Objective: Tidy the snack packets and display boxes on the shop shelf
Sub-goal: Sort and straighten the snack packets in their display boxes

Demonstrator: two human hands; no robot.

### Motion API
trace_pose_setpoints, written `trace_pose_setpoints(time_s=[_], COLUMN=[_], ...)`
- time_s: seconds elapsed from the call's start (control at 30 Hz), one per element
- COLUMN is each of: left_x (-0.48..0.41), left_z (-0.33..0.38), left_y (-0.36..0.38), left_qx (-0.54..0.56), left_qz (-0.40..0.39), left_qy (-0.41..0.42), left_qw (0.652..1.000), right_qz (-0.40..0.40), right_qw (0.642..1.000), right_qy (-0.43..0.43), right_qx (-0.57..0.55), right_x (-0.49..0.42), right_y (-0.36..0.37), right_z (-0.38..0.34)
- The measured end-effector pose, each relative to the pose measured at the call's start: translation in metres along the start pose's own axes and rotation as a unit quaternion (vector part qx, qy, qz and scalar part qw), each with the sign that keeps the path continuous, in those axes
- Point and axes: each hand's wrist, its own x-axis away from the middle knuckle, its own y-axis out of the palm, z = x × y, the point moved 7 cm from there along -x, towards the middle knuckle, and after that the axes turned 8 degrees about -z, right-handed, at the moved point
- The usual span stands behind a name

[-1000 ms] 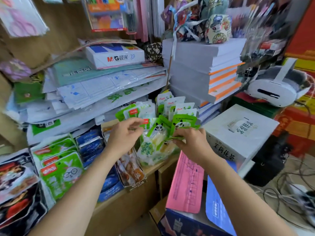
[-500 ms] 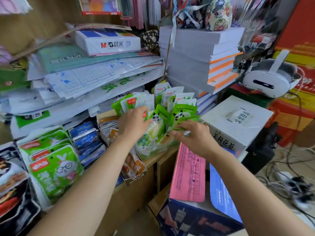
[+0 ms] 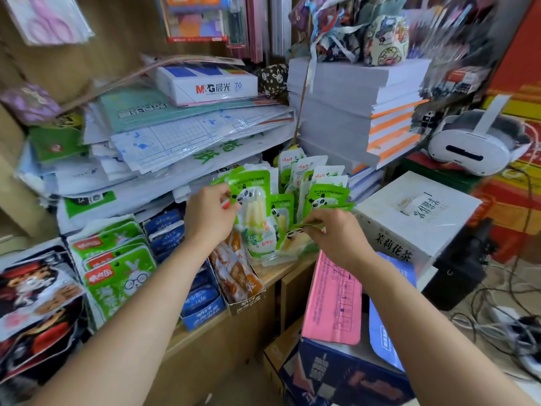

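Note:
Green panda snack packets [image 3: 328,197] stand bunched at the right end of the wooden shelf [image 3: 275,272]. My left hand [image 3: 209,213] pinches the top of one tall panda packet [image 3: 254,206] at the left of the bunch. My right hand [image 3: 336,232] pinches the edge of a low green panda packet [image 3: 295,230] at the front right. A display box of brown snack packets [image 3: 237,276] sits just below my left hand. Further left stand a blue display box [image 3: 202,306] and green rabbit packets [image 3: 117,276].
Stacked paper and plastic folders [image 3: 175,142] overhang the snacks from behind. A white tea carton [image 3: 409,218] stands right of the bunch, with a white headset [image 3: 468,148] behind it. A pink sheet [image 3: 333,300] lies on a blue carton [image 3: 345,373] below. Cables [image 3: 512,326] trail on the floor.
My left hand has moved up from among the packets and now holds the top of a tall panda packet. My right hand stays low at the front of the bunch.

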Motion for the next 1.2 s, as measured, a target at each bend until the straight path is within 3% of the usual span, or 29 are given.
trace_pose_setpoints(time_s=[0.1, 0.2, 0.43, 0.57, 0.67, 0.83, 0.93, 1.03, 1.2], left_x=[0.0, 0.0, 0.002, 0.001, 0.0, 0.003, 0.006, 0.005, 0.006], left_z=[0.008, 0.016, 0.012, -0.007, -0.017, 0.005, 0.01, 0.002, 0.006], left_y=[0.023, 0.033, 0.029, 0.024, 0.018, 0.024, 0.027, 0.035, 0.021], left_qx=[0.034, 0.071, 0.202, 0.288, 0.243, 0.18, -0.006, -0.169, -0.152], left_qz=[-0.124, -0.192, -0.152, -0.099, -0.054, -0.142, -0.121, -0.104, -0.035], left_qy=[0.019, 0.036, 0.003, -0.072, -0.079, 0.03, 0.113, 0.145, 0.133], left_qw=[0.992, 0.978, 0.967, 0.95, 0.965, 0.973, 0.986, 0.969, 0.979], right_qz=[0.002, 0.015, 0.02, 0.014, 0.048, 0.03, -0.01, -0.037, 0.001], right_qw=[0.999, 0.999, 0.975, 0.966, 0.968, 0.967, 0.947, 0.95, 0.976], right_qy=[-0.017, -0.001, 0.06, 0.089, 0.109, 0.12, 0.108, 0.098, 0.094], right_qx=[-0.031, -0.051, -0.213, -0.243, -0.221, -0.225, -0.301, -0.294, -0.195], right_x=[-0.001, -0.007, -0.024, -0.034, -0.034, -0.037, -0.038, -0.038, -0.049], right_y=[-0.003, -0.002, 0.023, 0.034, 0.038, 0.056, 0.061, 0.056, 0.035], right_z=[-0.009, -0.01, -0.013, -0.01, -0.011, -0.018, -0.013, -0.006, 0.004])
